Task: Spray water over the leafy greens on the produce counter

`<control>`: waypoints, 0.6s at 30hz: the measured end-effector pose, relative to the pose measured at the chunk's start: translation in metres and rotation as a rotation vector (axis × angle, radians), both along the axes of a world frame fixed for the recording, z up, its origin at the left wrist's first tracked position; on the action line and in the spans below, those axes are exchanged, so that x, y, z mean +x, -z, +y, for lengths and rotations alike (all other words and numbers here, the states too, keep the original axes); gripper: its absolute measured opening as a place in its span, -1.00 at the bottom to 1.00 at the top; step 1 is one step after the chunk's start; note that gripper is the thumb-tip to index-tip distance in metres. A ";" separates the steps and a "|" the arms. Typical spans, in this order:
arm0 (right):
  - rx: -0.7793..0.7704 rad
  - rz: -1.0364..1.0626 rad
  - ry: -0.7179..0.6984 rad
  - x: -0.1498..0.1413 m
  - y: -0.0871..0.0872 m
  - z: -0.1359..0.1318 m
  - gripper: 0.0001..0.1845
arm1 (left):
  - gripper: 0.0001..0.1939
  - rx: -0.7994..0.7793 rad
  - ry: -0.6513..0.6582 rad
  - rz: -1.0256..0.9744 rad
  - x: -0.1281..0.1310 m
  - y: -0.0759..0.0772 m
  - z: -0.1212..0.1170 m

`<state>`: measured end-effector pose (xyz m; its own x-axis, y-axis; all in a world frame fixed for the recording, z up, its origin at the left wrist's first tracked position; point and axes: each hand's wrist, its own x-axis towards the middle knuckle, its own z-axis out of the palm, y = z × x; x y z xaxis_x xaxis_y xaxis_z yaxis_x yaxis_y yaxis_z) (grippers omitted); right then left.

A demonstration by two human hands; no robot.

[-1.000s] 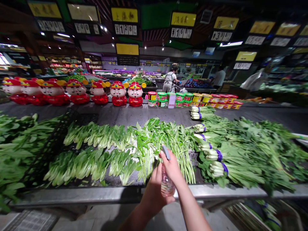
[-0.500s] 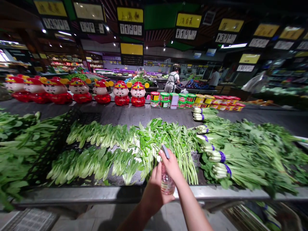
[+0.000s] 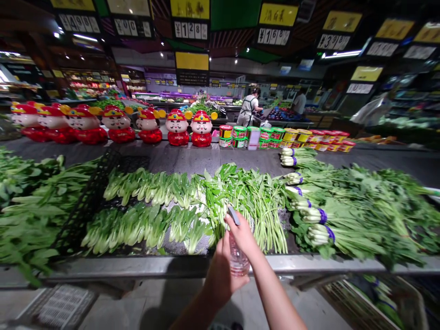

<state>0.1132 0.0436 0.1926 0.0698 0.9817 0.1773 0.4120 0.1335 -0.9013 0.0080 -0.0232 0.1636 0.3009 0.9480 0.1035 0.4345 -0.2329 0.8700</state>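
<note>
A clear, pinkish spray bottle with a grey top is held upright in front of me, just above the metal front edge of the vegetable stand. My left hand wraps round its lower body from the left side. Higher up, my right hand grips the neck, the grey spray head poking out past its fingers. Behind the bottle lie long-stemmed leafy greens. Rows of bok choy spread to their left. On the right are bunches of greens tied with purple bands.
Red-hatted figurine jars and stacked small tubs line the stand's back ledge. Price signs hang overhead. A black crate edge divides the greens at left. A person in an apron stands beyond. Below right is a basket.
The view has tilted down and turned slightly left, so the stand sits higher and further right. Both hands keep the same hold on the spray bottle.
</note>
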 end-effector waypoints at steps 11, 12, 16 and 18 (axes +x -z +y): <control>-0.085 -0.039 0.107 0.021 0.026 -0.015 -0.58 | 0.15 -0.057 0.069 -0.038 0.014 0.036 -0.016; -0.101 -0.047 0.112 0.023 0.029 -0.017 -0.58 | 0.14 -0.062 0.066 -0.043 0.016 0.038 -0.018; -0.125 -0.077 0.142 0.030 0.035 -0.023 -0.57 | 0.13 -0.086 0.088 -0.059 0.021 0.039 -0.023; -0.118 -0.078 0.155 0.034 0.033 -0.024 -0.57 | 0.14 -0.089 0.110 -0.059 0.023 0.035 -0.022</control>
<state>0.1476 0.0194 0.1595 0.2118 0.9746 0.0722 0.4883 -0.0416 -0.8717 0.0312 -0.0450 0.1285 0.3992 0.9160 0.0411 0.3579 -0.1970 0.9127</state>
